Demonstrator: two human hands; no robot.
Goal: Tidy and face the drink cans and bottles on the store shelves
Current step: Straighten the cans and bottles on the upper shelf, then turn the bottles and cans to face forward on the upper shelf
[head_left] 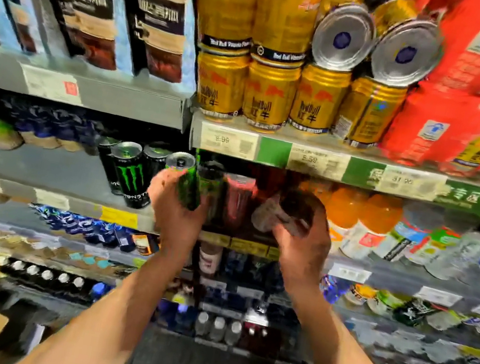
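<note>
On the middle shelf, black Monster cans stood at the left. Just right of them, your left hand gripped a green can, fingers curled round it, tilted with its top leaning left. A pink can stood between your hands. Your right hand was curled round a dark can, too blurred to identify. Orange bottles stood further right; gold cans lined the shelf above.
</note>
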